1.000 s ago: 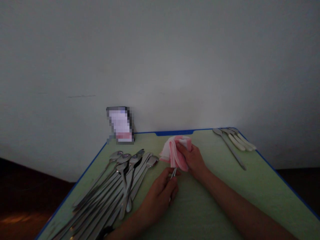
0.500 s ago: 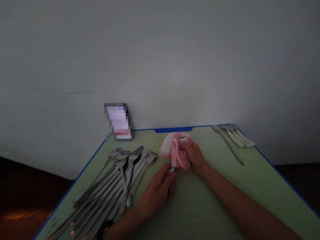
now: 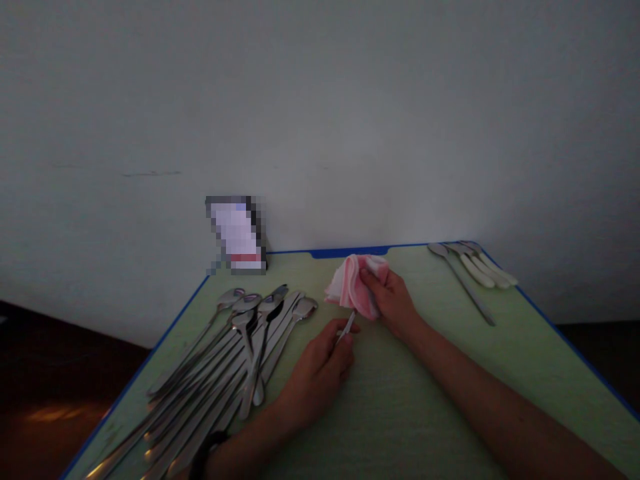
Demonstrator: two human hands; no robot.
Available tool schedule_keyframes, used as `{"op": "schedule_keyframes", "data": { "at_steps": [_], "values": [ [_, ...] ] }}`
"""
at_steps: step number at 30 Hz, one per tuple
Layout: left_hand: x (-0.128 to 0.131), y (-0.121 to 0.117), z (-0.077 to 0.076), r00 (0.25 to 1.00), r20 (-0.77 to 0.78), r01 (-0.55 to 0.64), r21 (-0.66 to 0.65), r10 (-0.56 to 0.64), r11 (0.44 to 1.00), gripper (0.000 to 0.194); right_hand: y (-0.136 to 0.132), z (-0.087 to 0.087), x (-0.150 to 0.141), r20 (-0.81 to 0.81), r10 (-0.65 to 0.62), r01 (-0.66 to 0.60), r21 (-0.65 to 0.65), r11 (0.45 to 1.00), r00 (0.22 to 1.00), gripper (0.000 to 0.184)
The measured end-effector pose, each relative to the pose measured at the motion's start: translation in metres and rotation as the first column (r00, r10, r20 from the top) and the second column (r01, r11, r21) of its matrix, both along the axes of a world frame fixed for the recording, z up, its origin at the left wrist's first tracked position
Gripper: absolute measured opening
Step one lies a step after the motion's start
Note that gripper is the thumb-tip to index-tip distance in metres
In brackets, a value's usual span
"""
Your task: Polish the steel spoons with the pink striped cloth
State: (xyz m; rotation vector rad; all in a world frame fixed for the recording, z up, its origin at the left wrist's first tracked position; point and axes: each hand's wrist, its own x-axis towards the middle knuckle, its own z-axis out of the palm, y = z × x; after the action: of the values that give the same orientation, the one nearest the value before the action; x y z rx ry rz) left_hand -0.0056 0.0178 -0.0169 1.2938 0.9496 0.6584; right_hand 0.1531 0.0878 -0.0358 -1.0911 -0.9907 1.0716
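Observation:
My left hand (image 3: 325, 360) is closed round the metal handle of a piece of cutlery (image 3: 346, 326). The upper end of that piece is hidden in a folded pink-and-white cloth (image 3: 345, 283), so I cannot tell whether it is a spoon or a fork. My right hand (image 3: 393, 300) grips the cloth from the right, thumb on top, around the hidden end. Left of my left hand lies a pile of metal spoons and other long-handled cutlery (image 3: 235, 360), heads pointing away from me.
A long-handled spoon (image 3: 463, 283) and several white-handled pieces of cutlery (image 3: 483, 270) lie at the table's far right corner. A blurred phone (image 3: 235, 233) leans on the wall at the far left. The green table (image 3: 425, 413) has a blue edge.
My right hand has moved the cloth slightly up and away from my left hand, and more of the metal handle shows between them. The whole view has shifted a little.

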Motion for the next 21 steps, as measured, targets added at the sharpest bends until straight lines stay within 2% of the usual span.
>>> {"op": "schedule_keyframes", "data": {
  "at_steps": [4,9,12,14,17,21],
  "values": [
    [0.0,0.0,0.0,1.0,0.015,-0.005,0.012,0.005,1.0,0.026,-0.005,-0.001,-0.005,-0.059,-0.034,0.031,-0.051,0.998,0.998,0.039],
    [0.001,-0.003,0.002,0.997,0.064,-0.04,0.014,0.039,0.999,0.025,-0.026,-0.002,-0.025,-0.134,-0.118,0.096,-0.16,0.982,0.984,0.05],
    [0.002,-0.003,0.0,0.997,0.063,-0.051,0.039,0.049,0.998,0.024,-0.03,-0.003,-0.029,-0.124,-0.118,0.097,-0.163,0.982,0.985,0.047],
    [0.002,-0.003,-0.002,0.997,0.059,-0.047,0.051,0.044,0.998,0.024,-0.027,-0.004,-0.026,-0.135,-0.073,0.051,-0.157,0.986,0.988,0.042],
    [0.001,-0.001,-0.001,1.0,-0.014,-0.02,0.099,0.021,0.995,0.026,-0.018,-0.005,-0.017,-0.151,0.012,-0.03,-0.118,0.993,0.988,0.032],
    [0.001,-0.001,0.007,0.978,-0.207,0.06,0.2,-0.018,0.978,0.026,-0.005,-0.006,-0.004,-0.152,0.009,-0.019,-0.063,0.998,0.988,0.03]
  ]
}}
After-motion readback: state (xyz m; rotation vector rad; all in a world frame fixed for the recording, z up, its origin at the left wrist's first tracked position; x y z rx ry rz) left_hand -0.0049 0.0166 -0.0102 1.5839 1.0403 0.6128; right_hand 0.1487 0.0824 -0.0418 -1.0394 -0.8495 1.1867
